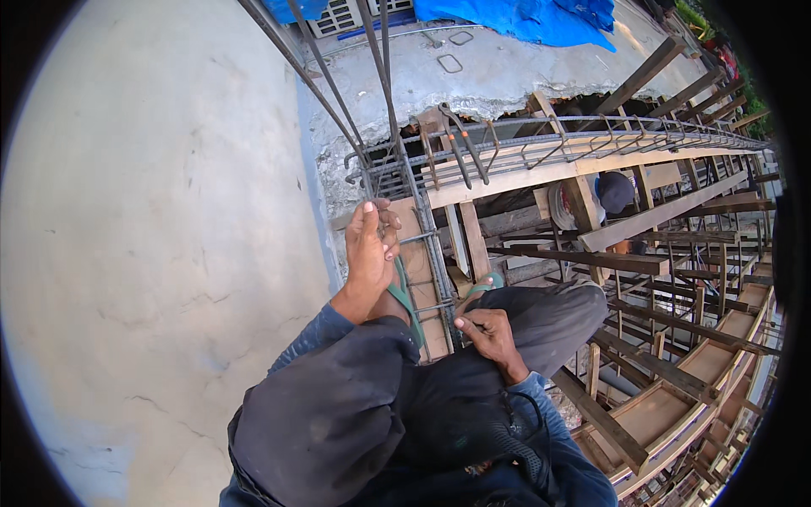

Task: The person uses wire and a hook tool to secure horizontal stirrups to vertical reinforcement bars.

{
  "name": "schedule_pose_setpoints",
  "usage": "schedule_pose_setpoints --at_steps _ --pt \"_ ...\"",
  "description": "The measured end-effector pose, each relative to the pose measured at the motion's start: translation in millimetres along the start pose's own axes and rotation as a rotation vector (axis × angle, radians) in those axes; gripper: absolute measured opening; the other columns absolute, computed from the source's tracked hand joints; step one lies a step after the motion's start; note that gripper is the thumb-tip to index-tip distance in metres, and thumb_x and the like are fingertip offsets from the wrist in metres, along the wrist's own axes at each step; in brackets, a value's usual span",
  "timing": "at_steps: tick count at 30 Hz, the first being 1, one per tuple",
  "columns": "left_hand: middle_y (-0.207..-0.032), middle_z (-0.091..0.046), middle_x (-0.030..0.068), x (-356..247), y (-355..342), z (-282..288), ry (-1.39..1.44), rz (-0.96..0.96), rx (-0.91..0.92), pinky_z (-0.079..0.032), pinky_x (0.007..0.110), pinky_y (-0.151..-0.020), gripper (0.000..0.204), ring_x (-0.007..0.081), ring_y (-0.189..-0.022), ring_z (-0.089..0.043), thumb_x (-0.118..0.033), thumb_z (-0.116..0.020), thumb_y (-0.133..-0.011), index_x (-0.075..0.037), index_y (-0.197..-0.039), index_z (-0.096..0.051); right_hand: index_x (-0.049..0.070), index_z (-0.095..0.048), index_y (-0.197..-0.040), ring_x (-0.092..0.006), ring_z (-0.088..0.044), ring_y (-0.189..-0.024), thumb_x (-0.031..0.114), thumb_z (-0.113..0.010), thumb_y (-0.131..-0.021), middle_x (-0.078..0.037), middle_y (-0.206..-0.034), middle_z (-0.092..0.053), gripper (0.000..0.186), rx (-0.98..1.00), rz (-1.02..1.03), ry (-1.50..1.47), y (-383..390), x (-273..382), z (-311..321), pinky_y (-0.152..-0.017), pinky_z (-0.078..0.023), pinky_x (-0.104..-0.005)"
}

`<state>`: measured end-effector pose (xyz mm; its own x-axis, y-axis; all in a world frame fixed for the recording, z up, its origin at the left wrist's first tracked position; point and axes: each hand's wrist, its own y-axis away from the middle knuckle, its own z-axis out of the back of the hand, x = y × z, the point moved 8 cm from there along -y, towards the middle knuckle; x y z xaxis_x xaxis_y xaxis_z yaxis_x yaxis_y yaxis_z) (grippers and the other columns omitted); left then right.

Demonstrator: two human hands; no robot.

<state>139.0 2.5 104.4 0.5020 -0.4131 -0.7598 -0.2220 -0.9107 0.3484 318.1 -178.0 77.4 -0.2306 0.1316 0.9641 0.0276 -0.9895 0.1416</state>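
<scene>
My left hand (pixel 368 255) is raised near the wall with thumb and fingers pinched together; whatever lies between them is too small to make out. Lower down, by my bent right leg, my right hand (pixel 492 338) is closed, its thumb pressed against the curled forefinger. I cannot make out anything in its grip. Between the hands runs a cage of steel rebar (pixel 433 241) with cross ties, over brown boards. Pincers (pixel 457 150) with orange and dark handles rest on the horizontal rebar beam (pixel 557 145), beyond both hands.
A pale wall (pixel 160 211) fills the left side. Upright rebars (pixel 378 63) rise ahead. At right, timber props (pixel 629 224) and formwork (pixel 650 414) stand over a drop, with a person in a dark cap (pixel 615 193) below. A blue tarp (pixel 528 19) lies on the far concrete.
</scene>
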Motion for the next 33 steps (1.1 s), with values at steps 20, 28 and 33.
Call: schedule_pose_setpoints --at_steps 20,28,33 --pt "-0.077 -0.066 0.0089 1.6 -8.9 -43.2 -0.751 -0.035 0.343 -0.041 0.02 -0.047 0.025 0.0055 -0.051 -0.051 -0.024 -0.045 -0.105 -0.002 -0.106 -0.055 0.004 -0.057 -0.087 -0.0363 -0.059 -0.072 0.008 -0.064 -0.087 -0.012 -0.079 -0.056 0.008 0.119 0.304 0.533 -34.0 74.1 44.5 -0.062 -0.047 -0.0427" --pt "-0.087 -0.067 0.0117 76.1 24.8 -62.4 -0.553 0.34 0.58 -0.059 0.031 -0.074 0.02 0.0213 -0.085 -0.072 -0.018 -0.037 -0.107 -0.002 -0.105 -0.048 0.009 -0.049 -0.077 -0.0242 -0.057 -0.068 0.009 -0.067 -0.079 -0.006 -0.072 -0.048 0.019 -0.081 0.575 0.847 -67.2 101.8 36.1 -0.057 -0.046 -0.039" --pt "-0.071 -0.056 0.0038 79.5 31.6 -59.4 -0.721 0.299 0.59 -0.048 0.026 -0.054 0.02 0.0095 -0.058 -0.056 -0.02 -0.04 -0.107 -0.003 -0.101 -0.05 0.009 -0.052 -0.073 -0.0247 -0.058 -0.062 0.018 -0.071 -0.081 -0.005 -0.065 -0.049 0.023 -0.117 0.512 0.839 -73.8 99.5 31.6 -0.055 -0.046 -0.0393"
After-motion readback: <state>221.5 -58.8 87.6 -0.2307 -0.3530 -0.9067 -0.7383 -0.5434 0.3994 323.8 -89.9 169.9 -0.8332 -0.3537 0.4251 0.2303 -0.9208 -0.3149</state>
